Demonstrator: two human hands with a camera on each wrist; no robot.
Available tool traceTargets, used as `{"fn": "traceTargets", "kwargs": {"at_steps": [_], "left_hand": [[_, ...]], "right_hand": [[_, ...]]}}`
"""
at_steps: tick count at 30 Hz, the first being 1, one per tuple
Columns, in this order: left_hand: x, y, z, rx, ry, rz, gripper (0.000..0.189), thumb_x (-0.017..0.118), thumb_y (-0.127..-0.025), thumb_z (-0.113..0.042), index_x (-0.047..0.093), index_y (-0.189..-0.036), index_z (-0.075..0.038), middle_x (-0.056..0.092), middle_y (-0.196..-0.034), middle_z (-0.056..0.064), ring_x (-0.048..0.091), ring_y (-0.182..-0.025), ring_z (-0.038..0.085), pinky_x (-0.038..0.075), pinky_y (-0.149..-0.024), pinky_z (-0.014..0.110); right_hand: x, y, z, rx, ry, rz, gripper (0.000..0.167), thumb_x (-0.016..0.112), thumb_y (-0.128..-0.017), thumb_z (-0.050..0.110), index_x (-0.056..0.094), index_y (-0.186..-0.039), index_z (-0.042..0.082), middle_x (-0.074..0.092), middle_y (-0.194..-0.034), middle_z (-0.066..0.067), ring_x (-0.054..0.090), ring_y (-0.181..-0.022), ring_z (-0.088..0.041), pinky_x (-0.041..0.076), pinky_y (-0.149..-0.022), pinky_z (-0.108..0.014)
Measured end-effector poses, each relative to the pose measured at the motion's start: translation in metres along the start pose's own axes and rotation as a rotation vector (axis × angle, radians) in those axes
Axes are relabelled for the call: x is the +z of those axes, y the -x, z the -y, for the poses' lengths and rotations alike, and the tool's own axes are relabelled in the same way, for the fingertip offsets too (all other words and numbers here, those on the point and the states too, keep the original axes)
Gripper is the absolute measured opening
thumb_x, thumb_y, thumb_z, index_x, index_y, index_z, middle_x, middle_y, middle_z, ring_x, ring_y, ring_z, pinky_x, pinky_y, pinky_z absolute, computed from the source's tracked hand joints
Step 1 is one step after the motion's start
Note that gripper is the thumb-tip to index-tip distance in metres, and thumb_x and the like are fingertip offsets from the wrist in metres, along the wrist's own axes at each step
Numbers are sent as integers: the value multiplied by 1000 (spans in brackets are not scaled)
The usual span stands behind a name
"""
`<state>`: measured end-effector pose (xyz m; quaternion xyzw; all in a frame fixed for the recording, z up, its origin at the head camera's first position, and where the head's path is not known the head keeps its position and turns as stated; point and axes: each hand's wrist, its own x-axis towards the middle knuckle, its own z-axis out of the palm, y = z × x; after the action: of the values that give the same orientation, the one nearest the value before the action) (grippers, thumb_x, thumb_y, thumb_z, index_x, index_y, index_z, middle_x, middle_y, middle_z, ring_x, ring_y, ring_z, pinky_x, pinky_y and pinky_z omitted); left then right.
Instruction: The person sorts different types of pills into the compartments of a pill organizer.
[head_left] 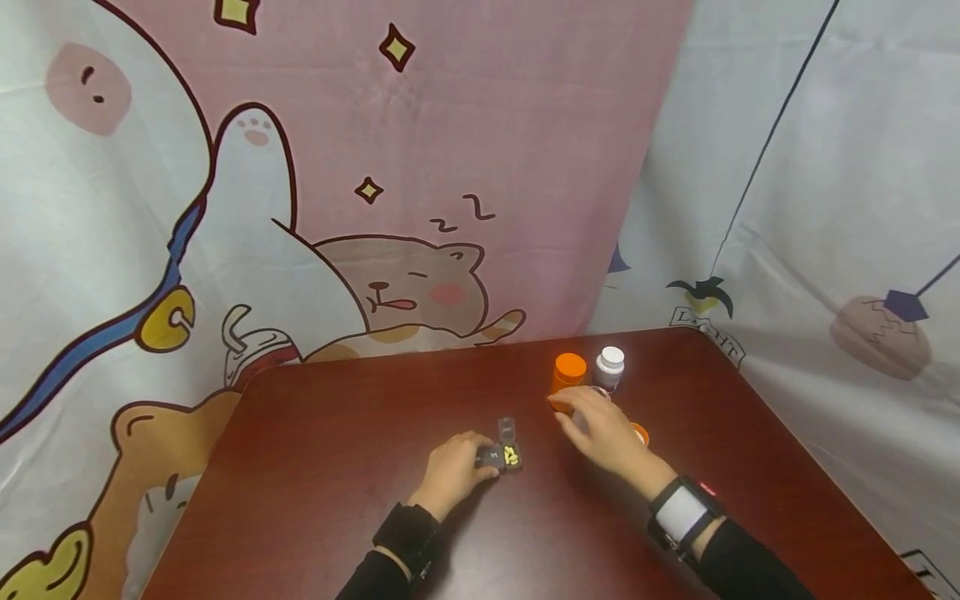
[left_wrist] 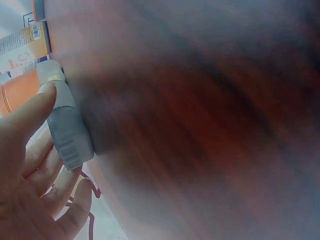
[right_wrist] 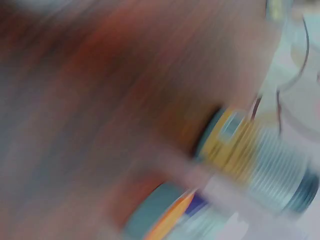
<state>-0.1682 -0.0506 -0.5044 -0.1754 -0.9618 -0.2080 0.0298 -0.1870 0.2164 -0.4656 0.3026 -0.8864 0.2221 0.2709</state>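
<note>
I have the person's left hand (head_left: 450, 473) gripping a small dark grey pill organizer (head_left: 491, 457) near the middle of the bench (head_left: 360, 417); the left wrist view shows the thumb on one face and the other fingers behind it. One compartment, on the side away from that palm, has its lid (head_left: 507, 429) standing raised, and yellow pills (head_left: 512, 455) lie inside.

The right hand (head_left: 596, 425) is to the right of the organizer, well apart from it. I read its fingers as released: loosely bent, with nothing I can see between them. Their tips are in front of the lower part of an orange pill bottle (head_left: 570, 367); I cannot tell whether they touch it, because my right wrist view is smeared.

Just behind and to the right, a white bottle with a white cap (head_left: 609, 368) stands upright. A round orange-rimmed item (head_left: 641, 433) shows partly from behind the right hand. Both wrists wear black straps, and a cartoon-print cloth (head_left: 480, 125) hangs behind the bench.
</note>
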Motion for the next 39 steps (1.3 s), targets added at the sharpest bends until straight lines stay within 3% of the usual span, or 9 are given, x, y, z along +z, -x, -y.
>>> {"fn": "traceTargets", "kwargs": {"at_steps": [5,10,14,30,39], "left_hand": [[1,0,1,12,-10,-9,39,84,-76,-35,73,-108,-17,73,-106,-1,68,-97,18,55,-74,37],[1,-1,1,15,-18,-10,39,84,-76,-35,73,-109,-17,73,-106,-1,68,-99,18,56,-75,37],[1,-1,0,18,-18,-13,39,84,-75,-35,74,-108,-17,73,-106,-1,68,-100,18,56,-76,38],[-1,0,2,30,-8,-16,40,84,-76,-36,73,-109,-16,73,-108,-1,68,-102,20,56,-77,39],[-1,0,1,38,-23,-23,39,84,-76,-35,73,-109,-16,74,-109,0,68,-104,21,56,-79,41]], "right_hand": [[25,-18,27,-28,24,342,48,71,-90,25,59,-134,14,65,-131,-3,61,-122,-20,52,-103,-41],[45,-25,34,33,55,472,55,72,-90,30,56,-139,11,63,-136,-7,60,-126,-24,50,-106,-42],[49,-26,34,38,45,484,50,69,-92,31,59,-137,11,66,-133,-7,62,-123,-24,51,-105,-42],[35,1,49,-140,17,381,29,70,-90,20,71,-118,11,72,-114,2,67,-105,-15,56,-93,-35],[39,19,56,-295,257,429,45,73,-87,29,67,-125,6,69,-126,-7,66,-114,-22,55,-96,-40]]}}
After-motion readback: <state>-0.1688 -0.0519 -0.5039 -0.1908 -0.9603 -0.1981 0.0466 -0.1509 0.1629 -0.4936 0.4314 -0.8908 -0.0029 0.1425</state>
